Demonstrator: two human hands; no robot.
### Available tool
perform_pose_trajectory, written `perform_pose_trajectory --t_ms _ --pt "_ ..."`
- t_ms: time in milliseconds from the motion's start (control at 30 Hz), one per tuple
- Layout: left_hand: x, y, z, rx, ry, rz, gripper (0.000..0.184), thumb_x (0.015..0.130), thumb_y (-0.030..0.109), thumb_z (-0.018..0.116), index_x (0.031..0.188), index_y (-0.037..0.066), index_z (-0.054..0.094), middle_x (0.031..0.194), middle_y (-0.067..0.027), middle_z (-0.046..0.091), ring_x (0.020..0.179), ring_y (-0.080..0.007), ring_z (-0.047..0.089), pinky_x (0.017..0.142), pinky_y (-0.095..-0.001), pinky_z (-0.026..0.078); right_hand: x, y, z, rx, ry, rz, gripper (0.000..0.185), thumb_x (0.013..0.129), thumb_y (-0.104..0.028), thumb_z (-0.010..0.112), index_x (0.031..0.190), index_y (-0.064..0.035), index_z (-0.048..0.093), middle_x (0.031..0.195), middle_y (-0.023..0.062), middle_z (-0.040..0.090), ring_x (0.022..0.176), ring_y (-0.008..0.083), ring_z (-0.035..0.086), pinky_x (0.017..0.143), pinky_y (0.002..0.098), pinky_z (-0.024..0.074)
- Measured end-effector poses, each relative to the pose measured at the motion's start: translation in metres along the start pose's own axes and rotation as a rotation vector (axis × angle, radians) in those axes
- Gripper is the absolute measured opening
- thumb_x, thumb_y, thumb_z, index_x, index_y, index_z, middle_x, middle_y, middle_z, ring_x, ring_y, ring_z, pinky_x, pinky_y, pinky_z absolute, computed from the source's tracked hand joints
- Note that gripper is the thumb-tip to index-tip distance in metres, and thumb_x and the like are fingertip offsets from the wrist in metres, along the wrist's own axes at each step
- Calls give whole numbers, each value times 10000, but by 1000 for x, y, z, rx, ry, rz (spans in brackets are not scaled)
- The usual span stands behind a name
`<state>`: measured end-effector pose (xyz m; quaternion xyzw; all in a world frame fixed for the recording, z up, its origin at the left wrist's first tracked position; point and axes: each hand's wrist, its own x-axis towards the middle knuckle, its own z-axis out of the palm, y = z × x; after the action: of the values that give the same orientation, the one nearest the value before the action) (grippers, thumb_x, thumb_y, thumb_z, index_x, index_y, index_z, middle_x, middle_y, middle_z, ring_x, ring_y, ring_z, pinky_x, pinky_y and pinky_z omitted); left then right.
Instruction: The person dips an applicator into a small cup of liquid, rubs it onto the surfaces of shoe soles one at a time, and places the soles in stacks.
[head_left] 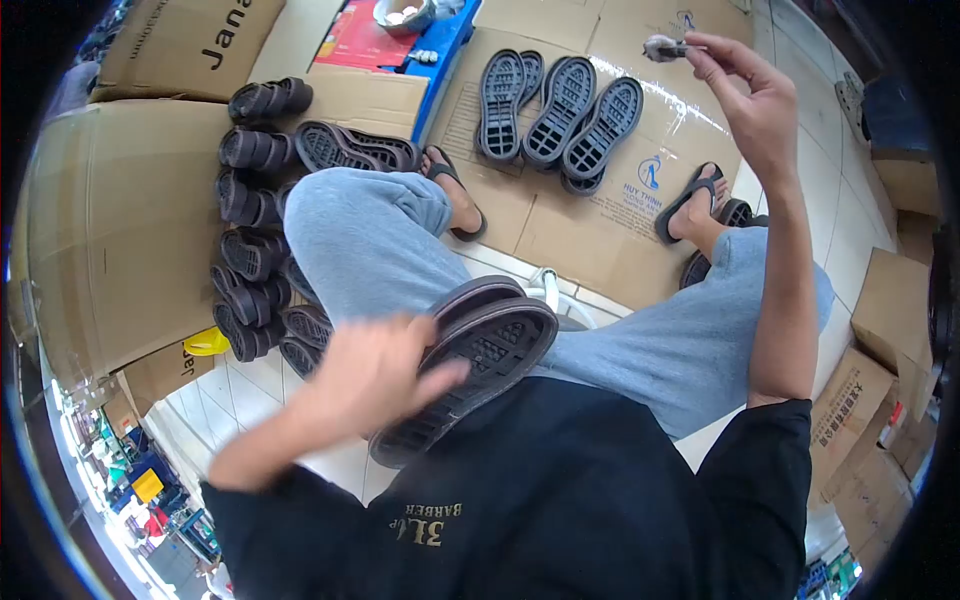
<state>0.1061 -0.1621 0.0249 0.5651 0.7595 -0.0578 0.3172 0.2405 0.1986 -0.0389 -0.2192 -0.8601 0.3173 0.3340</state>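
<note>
My left hand (375, 375), smeared by motion, is closed around the edge of a dark brown shoe sole (500, 350) lying over my lap. The thumb reaches over its hollow, grid-patterned face, and a second sole (480, 292) sits right behind it. Raised out at the upper right, my right hand (745, 90) pinches a small brush (664, 47) with a clumped grey-white tip. Below and left of that hand, several dark soles (565, 105) rest grid side up on flattened cardboard (590, 225).
Stacks of dark soles (250, 200) line the floor at left, beside big cardboard boxes (130, 230). A bowl (404, 14) with white contents stands on a red and blue surface at the top. More boxes (850, 410) are at right. My sandalled feet rest on the cardboard.
</note>
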Motion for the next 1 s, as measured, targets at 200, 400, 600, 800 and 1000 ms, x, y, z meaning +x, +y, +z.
perform_pose_trajectory --t_ms 200,400,600,800,1000 --pt "-86 35 66 -294 230 -308 630 709 311 761 1219 56 494 929 -117 524 767 -296 573 648 -369 492 -8 -8 7 172 -33 102 205 844 -133 649 1016 -31 692 849 37 698 737 77 616 682 203 468" --pt "-85 15 83 -418 284 -141 349 750 288 740 877 -4 596 877 -119 513 692 -265 570 609 -349 473 -13 -34 7 386 -10 197 211 847 -119 658 1005 21 680 832 59 681 739 107 626 707 217 461" --pt "-37 -7 22 -1606 237 17 567 707 164 688 1193 -48 489 1110 -127 593 902 -201 621 811 -294 500 -31 -62 -17 1271 60 576 297 867 -176 629 1106 -4 596 991 148 670 827 165 644 808 289 502" --pt "48 15 -1 -2068 102 387 646 664 100 520 1272 -84 404 1101 -242 601 979 -330 633 850 -407 529 -34 -133 -1 1364 74 592 309 875 -202 622 1102 6 598 1017 150 667 809 170 642 812 287 508" --pt "81 34 12 -1822 333 241 478 944 374 470 1215 -19 462 1030 -153 623 842 -191 644 735 -336 557 -22 -138 40 1349 191 711 257 865 -206 652 1029 -8 627 923 119 688 718 143 662 704 253 519"
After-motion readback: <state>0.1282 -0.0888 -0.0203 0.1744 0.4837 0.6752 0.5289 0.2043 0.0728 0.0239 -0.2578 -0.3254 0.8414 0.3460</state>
